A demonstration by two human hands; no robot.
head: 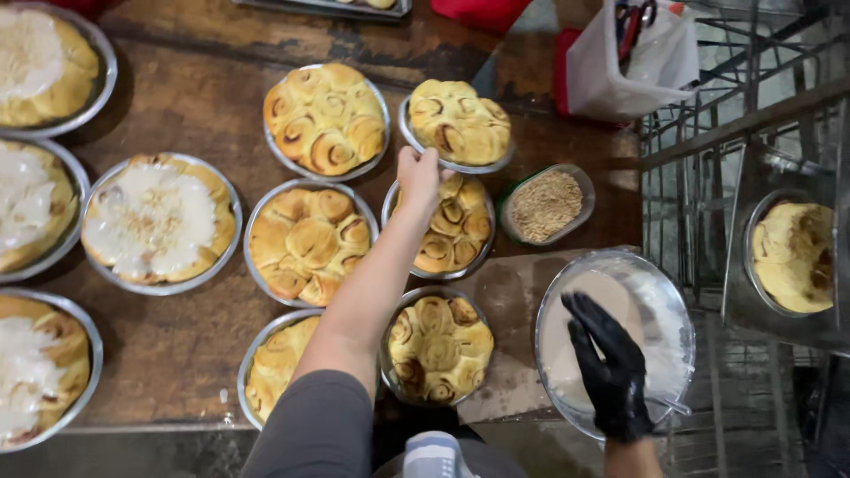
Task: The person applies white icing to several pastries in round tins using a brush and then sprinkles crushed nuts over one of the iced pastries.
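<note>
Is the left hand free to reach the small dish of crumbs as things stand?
Probably yes: the left hand is bare, resting on a pan of rolls, and the crumb dish lies just beside it, uncovered.

A single head-worn camera looks almost straight down onto the surface (pixel 177 354) from above the person's chest, at arm's-length range. The view faces forward across the surface, with the person's body at the bottom edge. The surface fills the left and centre of the frame; a metal rack (pixel 744 106) occupies the strip to its right. No second view is supplied, so no overlap exists.
</note>
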